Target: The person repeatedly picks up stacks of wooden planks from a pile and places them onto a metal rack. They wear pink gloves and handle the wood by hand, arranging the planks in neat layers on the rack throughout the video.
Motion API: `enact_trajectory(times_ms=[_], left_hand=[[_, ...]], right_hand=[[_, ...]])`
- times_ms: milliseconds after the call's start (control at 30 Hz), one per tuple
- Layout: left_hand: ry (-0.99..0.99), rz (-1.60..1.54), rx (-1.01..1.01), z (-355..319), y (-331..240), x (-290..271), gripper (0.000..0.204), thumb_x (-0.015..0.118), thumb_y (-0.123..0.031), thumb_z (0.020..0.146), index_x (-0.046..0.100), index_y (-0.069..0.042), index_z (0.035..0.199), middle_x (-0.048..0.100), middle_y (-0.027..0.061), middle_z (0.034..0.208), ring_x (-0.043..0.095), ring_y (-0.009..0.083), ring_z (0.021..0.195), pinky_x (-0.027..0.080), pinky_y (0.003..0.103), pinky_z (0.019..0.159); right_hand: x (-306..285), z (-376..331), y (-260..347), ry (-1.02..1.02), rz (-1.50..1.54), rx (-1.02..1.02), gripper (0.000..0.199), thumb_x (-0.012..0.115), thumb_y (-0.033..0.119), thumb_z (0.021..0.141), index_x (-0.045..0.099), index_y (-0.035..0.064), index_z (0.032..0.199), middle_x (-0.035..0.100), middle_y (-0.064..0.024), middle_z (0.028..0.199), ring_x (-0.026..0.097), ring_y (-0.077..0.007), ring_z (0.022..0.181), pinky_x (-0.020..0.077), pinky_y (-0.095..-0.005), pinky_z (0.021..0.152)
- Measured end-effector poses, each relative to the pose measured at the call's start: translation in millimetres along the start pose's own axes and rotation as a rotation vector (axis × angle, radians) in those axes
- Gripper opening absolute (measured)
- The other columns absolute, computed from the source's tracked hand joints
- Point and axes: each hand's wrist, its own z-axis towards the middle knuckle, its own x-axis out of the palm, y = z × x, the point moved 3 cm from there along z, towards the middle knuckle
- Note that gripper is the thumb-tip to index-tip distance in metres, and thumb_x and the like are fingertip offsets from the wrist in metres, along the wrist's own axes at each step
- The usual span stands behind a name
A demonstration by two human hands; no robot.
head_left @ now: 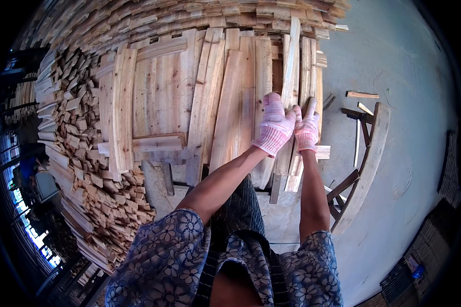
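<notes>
Both my hands wear pink and white knit gloves and lie close together on long wooden planks at the right end of the work surface. My left hand (274,123) is closed, its fingers curled at the edge of a pale narrow plank (291,56) that runs away from me and sticks up past the others. My right hand (306,128) rests just right of it on another narrow plank (306,61), with at least two fingers stretched out along the wood. The undersides of both hands are hidden. Left of them lie wider loose boards (228,102), side by side.
A tall stack of planks (189,15) spans the far side. Small wood offcuts (82,123) are heaped at the left. A wooden frame with a curved-looking beam (366,163) stands right on the grey floor (404,128), near a loose strip (362,94). Crosspieces (159,142) lie over the boards.
</notes>
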Motion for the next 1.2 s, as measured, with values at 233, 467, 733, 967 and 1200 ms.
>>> enact_trajectory(times_ms=[233, 467, 733, 967, 1200], left_hand=[[-0.084, 0.174, -0.194, 9.2, 31.4, -166.2, 0.05, 0.061, -0.017, 0.09, 0.045, -0.003, 0.135, 0.057, 0.0241, 0.117, 0.059, 0.0351, 0.103, 0.047, 0.044, 0.094], [0.16, 0.949, -0.288, 38.5, 86.7, -181.2, 0.085, 0.07, -0.042, 0.088, 0.025, -0.025, 0.159, 0.046, 0.0243, 0.136, 0.051, 0.0418, 0.124, 0.044, 0.051, 0.106], [0.12, -0.014, -0.241, 58.1, 137.2, -216.0, 0.101, 0.086, -0.016, 0.079, 0.026, -0.022, 0.16, 0.056, 0.0139, 0.142, 0.056, 0.0229, 0.125, 0.049, 0.038, 0.102], [0.176, -0.51, -0.298, 39.0, 98.9, -281.7, 0.099, 0.084, -0.019, 0.083, 0.023, -0.023, 0.162, 0.056, 0.0113, 0.141, 0.054, 0.0235, 0.127, 0.046, 0.039, 0.105], [-0.021, 0.03, -0.312, 51.7, 146.1, -293.4, 0.089, 0.079, -0.014, 0.088, 0.026, -0.017, 0.16, 0.052, 0.0158, 0.147, 0.051, 0.0239, 0.131, 0.044, 0.035, 0.108]], right_hand=[[12.7, -7.8, 42.6, 0.12, 0.054, -0.002, 0.092, 0.066, 0.055, 0.09, 0.019, 0.0207, 0.161, 0.038, -0.0347, 0.149, 0.05, -0.0489, 0.131, 0.0434, -0.0495, 0.109], [-21.4, 5.6, 51.5, 0.158, -0.348, -0.171, 0.07, 0.066, 0.05, 0.091, 0.043, 0.0172, 0.148, 0.047, -0.0274, 0.14, 0.053, -0.0456, 0.125, 0.0453, -0.0538, 0.102], [82.2, -147.7, 178.7, 0.273, -0.368, -0.285, 0.081, 0.065, 0.056, 0.09, 0.031, 0.0201, 0.155, 0.045, -0.0261, 0.136, 0.052, -0.0407, 0.118, 0.0447, -0.0524, 0.097], [119.1, -139.2, 158.4, 0.069, -0.192, -0.277, 0.07, 0.072, 0.037, 0.085, 0.041, 0.0265, 0.147, 0.046, -0.0245, 0.134, 0.05, -0.0434, 0.117, 0.0449, -0.054, 0.096], [59.3, -167.5, 147.2, 0.163, 0.224, -0.361, 0.066, 0.074, 0.021, 0.085, 0.049, 0.0146, 0.146, 0.047, -0.0259, 0.131, 0.05, -0.043, 0.12, 0.0443, -0.0464, 0.105]])
